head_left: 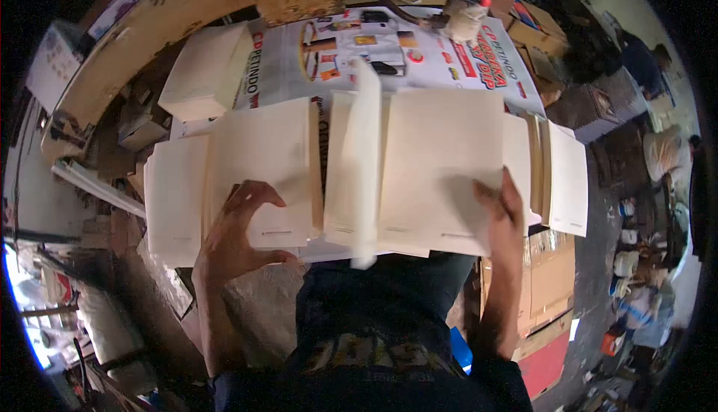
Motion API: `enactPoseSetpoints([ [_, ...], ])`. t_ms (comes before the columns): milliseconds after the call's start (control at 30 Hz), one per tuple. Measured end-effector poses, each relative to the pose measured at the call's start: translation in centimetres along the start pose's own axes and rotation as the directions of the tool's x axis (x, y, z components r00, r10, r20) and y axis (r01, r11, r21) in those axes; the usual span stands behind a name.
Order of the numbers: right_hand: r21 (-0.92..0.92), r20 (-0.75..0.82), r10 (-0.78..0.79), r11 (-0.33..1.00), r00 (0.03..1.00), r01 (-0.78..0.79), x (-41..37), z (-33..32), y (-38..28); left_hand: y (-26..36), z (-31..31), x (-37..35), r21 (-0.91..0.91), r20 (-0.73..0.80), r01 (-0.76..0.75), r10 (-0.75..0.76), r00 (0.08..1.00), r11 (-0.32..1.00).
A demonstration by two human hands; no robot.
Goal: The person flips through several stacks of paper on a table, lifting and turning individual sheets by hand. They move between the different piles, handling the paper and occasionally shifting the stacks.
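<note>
Piles of cream paper sheets stand in a row across the table. Fingers and thumb spread, my left hand (243, 221) is over the front of a left pile (262, 139) and holds nothing. In the middle, a blurred cream sheet (365, 165) stands nearly edge-on to me, between the piles. My right hand (505, 214) is closed at the right edge of the cream sheets (441, 158), thumb on their face and fingers along the side. How many sheets it holds cannot be made out. Small print runs along their lower edges.
A printed banner (284, 57) covers the table behind the piles. A thick paper block (206, 68) stands at the back left. More sheets (566, 176) lie at the right end. Below them is a cardboard box (550, 281). A person (639, 64) is at far right.
</note>
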State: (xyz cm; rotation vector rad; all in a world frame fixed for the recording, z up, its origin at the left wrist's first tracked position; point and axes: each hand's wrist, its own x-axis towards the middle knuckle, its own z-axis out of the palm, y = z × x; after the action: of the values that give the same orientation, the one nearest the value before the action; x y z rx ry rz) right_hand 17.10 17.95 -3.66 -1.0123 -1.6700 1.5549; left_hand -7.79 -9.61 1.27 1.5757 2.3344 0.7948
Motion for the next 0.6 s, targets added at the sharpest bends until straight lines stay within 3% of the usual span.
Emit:
enactPoseSetpoints([
  [33, -0.076, 0.072, -0.043, 0.996, 0.996, 0.048, -0.6, 1.5, -1.0, -0.7, 0.1, -0.1, 0.001, -0.013, 0.014, -0.014, 1.000, 1.000],
  [100, -0.078, 0.102, 0.016, 0.997, 0.995, -0.008, -1.1, 3.4, -0.9, -2.0, 0.0, -0.1, -0.033, 0.021, -0.035, 0.036, 0.999, 0.999],
  [133, -0.150, 0.023, 0.096, 0.985, 0.995, -0.091, -1.4, 4.0, -1.1, -2.3, -0.3, -0.1, -0.033, 0.011, -0.024, 0.024, 1.000, 0.999],
  [167, -0.155, 0.039, 0.093, 0.984, 0.995, -0.086, -1.6, 4.7, -1.5, -2.4, -0.6, -0.2, -0.047, 0.026, -0.029, 0.030, 0.999, 0.998],
  [233, 0.081, -0.132, 0.261, 0.964, 0.956, -0.252, -1.9, 5.8, -2.4, -3.1, -0.5, -0.9, -0.063, 0.030, -0.022, 0.024, 0.999, 0.998],
  [267, 0.076, -0.104, 0.164, 0.985, 0.981, -0.157, -1.6, 5.6, -1.0, -3.8, 0.1, -1.3, -0.146, -0.020, -0.017, 0.014, 1.000, 0.989],
  [300, 0.071, -0.093, 0.164, 0.985, 0.982, -0.158, -1.5, 5.4, -1.1, -4.3, 0.3, -1.8, -0.228, -0.068, -0.015, 0.000, 0.998, 0.974],
  [333, -0.127, 0.081, 0.015, 0.992, 0.997, -0.005, -1.5, 5.3, -1.5, -4.2, -0.2, -2.4, -0.229, -0.073, -0.006, -0.011, 0.997, 0.973],
  [367, -0.285, 0.276, -0.102, 0.941, 0.956, 0.182, -1.4, 5.4, -1.7, -3.8, -1.2, -3.0, -0.473, -0.046, 0.209, -0.260, 0.964, 0.856],
  [400, -0.206, 0.224, -0.195, 0.948, 0.955, 0.242, -1.4, 6.0, -1.6, -3.7, -1.8, -3.9, -0.675, 0.042, 0.378, -0.479, 0.877, 0.634],
  [433, -0.204, 0.234, -0.196, 0.948, 0.952, 0.245, -1.2, 6.1, -1.0, -7.1, -1.2, -6.2, -0.686, -0.127, 0.260, -0.463, 0.877, 0.680],
  [500, 0.260, 0.102, -0.016, 0.966, 0.995, -0.011, -0.8, 6.2, 0.5, -9.8, -0.6, -8.7, -0.827, -0.392, 0.000, -0.577, 0.717, 0.561],
  [533, 0.387, 0.006, 0.056, 0.921, 0.998, -0.054, -1.7, 6.9, -0.5, -10.2, -0.7, -9.4, -0.825, -0.399, -0.001, -0.581, 0.709, 0.565],
  [567, 0.389, 0.013, 0.055, 0.920, 0.998, -0.056, -1.8, 7.6, -0.1, -10.4, -0.8, -9.9, -0.900, -0.427, -0.256, -0.596, 0.680, 0.353],
  [600, 0.461, 0.085, 0.019, 0.886, 0.996, -0.056, -1.7, 8.2, 0.9, -10.6, -0.9, -10.1, -0.865, -0.446, -0.490, -0.615, 0.650, 0.109],
])
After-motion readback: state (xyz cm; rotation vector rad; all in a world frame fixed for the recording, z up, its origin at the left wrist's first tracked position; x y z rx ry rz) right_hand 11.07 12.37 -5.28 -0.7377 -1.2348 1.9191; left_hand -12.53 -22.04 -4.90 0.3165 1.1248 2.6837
